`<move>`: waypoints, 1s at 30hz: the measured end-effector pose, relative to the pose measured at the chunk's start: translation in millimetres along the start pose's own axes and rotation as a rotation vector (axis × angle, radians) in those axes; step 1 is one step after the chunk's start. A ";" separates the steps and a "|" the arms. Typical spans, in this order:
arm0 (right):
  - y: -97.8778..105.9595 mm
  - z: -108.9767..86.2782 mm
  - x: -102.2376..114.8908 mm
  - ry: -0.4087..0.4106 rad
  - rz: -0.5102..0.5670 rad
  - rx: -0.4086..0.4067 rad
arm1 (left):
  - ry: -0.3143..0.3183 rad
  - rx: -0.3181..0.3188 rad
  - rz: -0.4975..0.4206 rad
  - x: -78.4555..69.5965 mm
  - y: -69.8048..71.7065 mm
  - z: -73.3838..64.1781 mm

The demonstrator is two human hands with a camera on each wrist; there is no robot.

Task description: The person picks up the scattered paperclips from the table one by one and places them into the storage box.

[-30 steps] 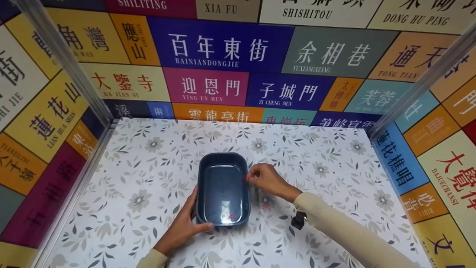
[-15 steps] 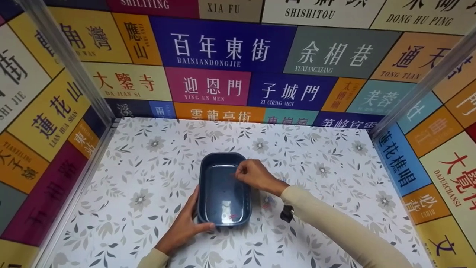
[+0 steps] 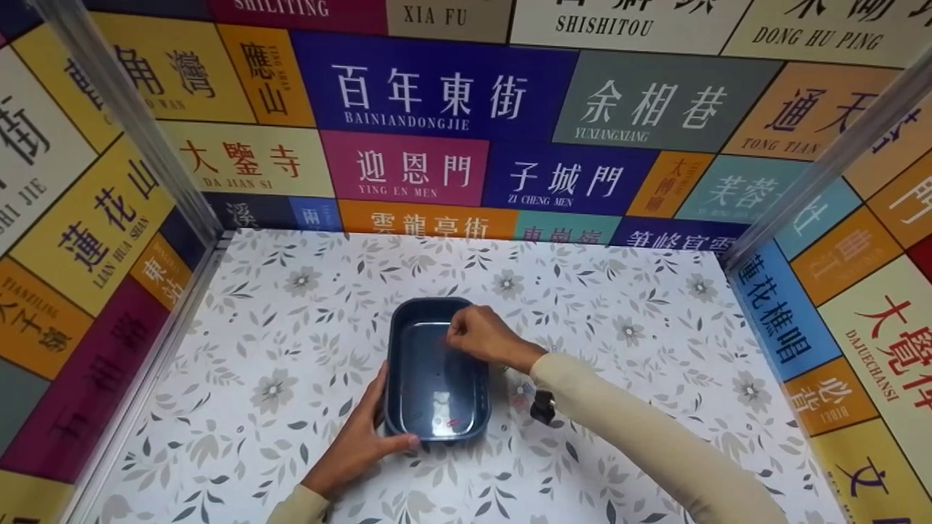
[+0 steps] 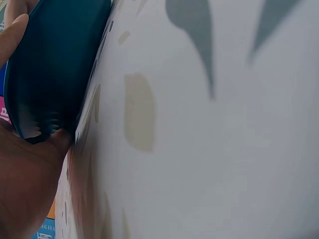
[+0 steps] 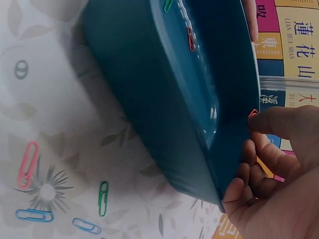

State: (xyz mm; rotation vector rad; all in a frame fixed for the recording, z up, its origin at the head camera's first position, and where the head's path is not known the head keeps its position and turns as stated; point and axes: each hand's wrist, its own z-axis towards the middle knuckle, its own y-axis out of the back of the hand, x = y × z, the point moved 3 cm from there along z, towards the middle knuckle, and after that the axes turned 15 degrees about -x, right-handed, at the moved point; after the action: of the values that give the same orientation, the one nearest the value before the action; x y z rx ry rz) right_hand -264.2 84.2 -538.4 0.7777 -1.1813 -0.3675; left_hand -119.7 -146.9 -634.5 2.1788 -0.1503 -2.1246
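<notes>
A deep dark-blue rectangular box (image 3: 429, 308) stands on the table in the head view. My left hand (image 3: 357, 440) grips its near-left corner, fingers along the left side and thumb at the front edge. Over the box's right side is my right hand (image 3: 486, 336), fingers bent, pinching a red paper clip (image 5: 253, 113) between thumb and index finger. Inside the box, the right wrist view shows a green paper clip (image 5: 168, 5) and another red paper clip (image 5: 191, 39).
Right of the box several paper clips lie on the flower-patterned tabletop (image 3: 626, 415): a pink clip (image 5: 28, 165), a green clip (image 5: 102, 198), a blue clip (image 5: 34, 215) and a second blue clip (image 5: 86, 225). Panels with lettering (image 3: 429, 94) enclose the back and sides.
My right hand has moved left from beside the box's right rim to over its inside, with the red clip in its fingers. The left hand and box have stayed put.
</notes>
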 end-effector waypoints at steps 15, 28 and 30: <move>-55.6 35.1 -53.3 0.102 0.005 -0.025 | -0.002 0.002 0.018 0.9 -0.1 -0.9; -43.4 28.2 4.6 -0.029 0.008 -0.021 | -0.019 0.012 -0.023 1.5 0.2 0.5; -44.1 29.3 7.2 -0.040 -0.002 -0.018 | -0.013 0.011 -0.023 2.1 0.6 0.1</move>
State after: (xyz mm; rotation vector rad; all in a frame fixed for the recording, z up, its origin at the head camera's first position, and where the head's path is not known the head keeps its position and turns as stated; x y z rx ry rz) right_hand -282.8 39.0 -559.9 0.7593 -1.2135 -0.3968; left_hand -119.7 -147.8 -636.6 2.1834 -0.1382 -2.1559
